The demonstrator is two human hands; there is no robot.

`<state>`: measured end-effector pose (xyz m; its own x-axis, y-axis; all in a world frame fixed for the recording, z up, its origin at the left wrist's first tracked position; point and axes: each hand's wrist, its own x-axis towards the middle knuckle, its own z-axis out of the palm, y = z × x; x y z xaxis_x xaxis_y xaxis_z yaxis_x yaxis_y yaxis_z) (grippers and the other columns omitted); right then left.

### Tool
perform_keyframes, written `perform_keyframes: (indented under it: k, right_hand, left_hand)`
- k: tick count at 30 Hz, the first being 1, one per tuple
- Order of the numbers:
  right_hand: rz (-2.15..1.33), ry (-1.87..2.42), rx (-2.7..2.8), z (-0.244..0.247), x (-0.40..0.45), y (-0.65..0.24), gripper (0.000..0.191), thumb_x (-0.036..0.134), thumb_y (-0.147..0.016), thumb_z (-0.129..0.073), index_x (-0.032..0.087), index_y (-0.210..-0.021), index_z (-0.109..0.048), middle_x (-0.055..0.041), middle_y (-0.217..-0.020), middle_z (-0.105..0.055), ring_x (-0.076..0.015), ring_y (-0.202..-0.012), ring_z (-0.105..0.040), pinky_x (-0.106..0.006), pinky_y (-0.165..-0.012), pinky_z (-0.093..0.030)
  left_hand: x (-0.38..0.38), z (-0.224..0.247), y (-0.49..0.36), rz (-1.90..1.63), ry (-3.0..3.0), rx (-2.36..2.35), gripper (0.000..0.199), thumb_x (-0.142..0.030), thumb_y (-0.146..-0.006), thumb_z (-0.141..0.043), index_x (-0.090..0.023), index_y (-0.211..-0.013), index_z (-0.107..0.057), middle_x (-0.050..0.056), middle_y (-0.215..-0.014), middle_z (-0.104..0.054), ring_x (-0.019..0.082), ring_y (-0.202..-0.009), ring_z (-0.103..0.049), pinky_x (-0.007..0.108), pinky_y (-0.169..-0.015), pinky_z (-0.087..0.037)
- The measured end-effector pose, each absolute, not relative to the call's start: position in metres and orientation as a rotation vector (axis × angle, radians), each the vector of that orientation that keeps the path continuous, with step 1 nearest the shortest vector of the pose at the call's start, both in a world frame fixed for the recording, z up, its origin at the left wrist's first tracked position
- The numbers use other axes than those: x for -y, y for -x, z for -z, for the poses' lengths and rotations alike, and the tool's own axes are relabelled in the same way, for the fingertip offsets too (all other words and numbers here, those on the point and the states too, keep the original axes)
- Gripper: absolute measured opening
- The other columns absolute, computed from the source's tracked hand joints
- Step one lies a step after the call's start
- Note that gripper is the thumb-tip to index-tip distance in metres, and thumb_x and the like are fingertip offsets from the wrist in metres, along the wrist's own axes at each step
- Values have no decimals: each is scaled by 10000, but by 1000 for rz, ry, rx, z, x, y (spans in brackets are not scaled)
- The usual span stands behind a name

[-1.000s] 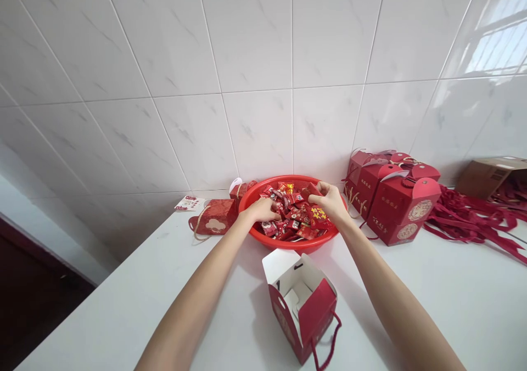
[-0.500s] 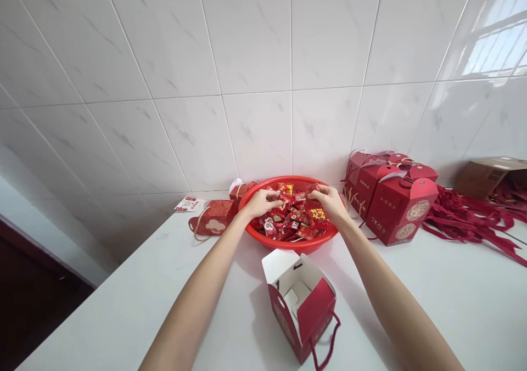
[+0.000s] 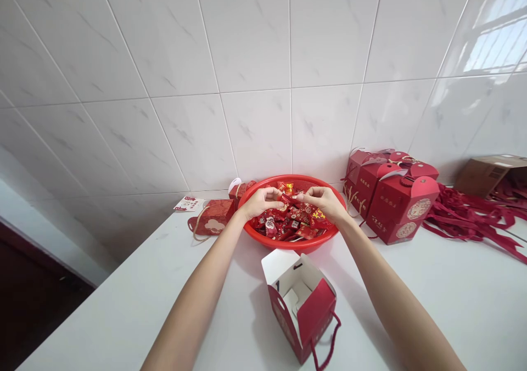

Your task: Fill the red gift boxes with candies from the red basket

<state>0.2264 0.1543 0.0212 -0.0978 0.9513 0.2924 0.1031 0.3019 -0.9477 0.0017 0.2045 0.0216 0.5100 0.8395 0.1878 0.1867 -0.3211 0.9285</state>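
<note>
A red plastic basket (image 3: 304,245) full of red-wrapped candies (image 3: 294,224) stands against the wall. Over its left part, my left hand (image 3: 261,202) pinches a red-wrapped candy (image 3: 285,200) between thumb and fingers. My right hand (image 3: 323,202) is over the basket's right part, its thumb and index finger pressed together near that candy; what they hold, if anything, is too small to make out. In front of the basket an open red gift box (image 3: 317,310) with a white inside and a cord handle stands on the white table (image 3: 230,316), between my forearms.
Closed red gift boxes (image 3: 401,209) stand right of the basket, beside a heap of red ribbons (image 3: 461,217) and a cardboard box (image 3: 480,176). To the left are a small red box (image 3: 214,216) lying on its side and a printed card (image 3: 189,204). A tiled wall rises behind.
My right hand has moved left, closer to my left hand, and its fingertips now meet near the candy. My left hand has stayed almost in place.
</note>
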Motion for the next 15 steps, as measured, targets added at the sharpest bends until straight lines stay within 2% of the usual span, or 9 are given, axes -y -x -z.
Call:
perform_keyframes:
  k: [2, 5, 10, 15]
  right_hand:
    - [-1028, 994, 1516, -21, -155, -227, 352, 458, -604, -831, 183, -599, -611, 5, -647, -624, -139, -632, -555, -276, -619, -425]
    - [-1098, 944, 1488, -17, -158, -228, 322, 335, -525, -855, 186, -703, -632, -1, -755, -675, -158, -689, -611, -295, -662, -486]
    - [-1137, 956, 1440, -13, -162, -230, 529, 200, -512, -848, 197, -1005, -658, 17, -774, -680, -164, -731, -642, -310, -698, -524]
    - [-1272, 875, 1496, -15, -159, -231, 398, 259, -565, -868, 177, -926, -720, -28, -858, -739, -203, -831, -689, -347, -806, -535]
  left_hand:
    - [-203, -23, -1, -859, -1795, -855, 441, -351, -591, -868, -155, -913, -638, 15, -858, -692, 179, -851, -660, 350, -860, -509]
    - [-200, -25, -2, -860, -1781, -861, 468, -350, -612, -856, -160, -991, -658, 21, -899, -710, 188, -869, -670, 356, -860, -518]
    - [-191, -27, -10, -927, -1764, -813, 424, -379, -681, -808, -159, -1028, -701, 58, -1014, -729, 222, -957, -667, 365, -882, -517]
    - [-183, -25, -24, -1080, -1648, -747, 511, -384, -673, -809, -183, -1122, -670, 66, -1052, -724, 218, -981, -660, 349, -886, -514]
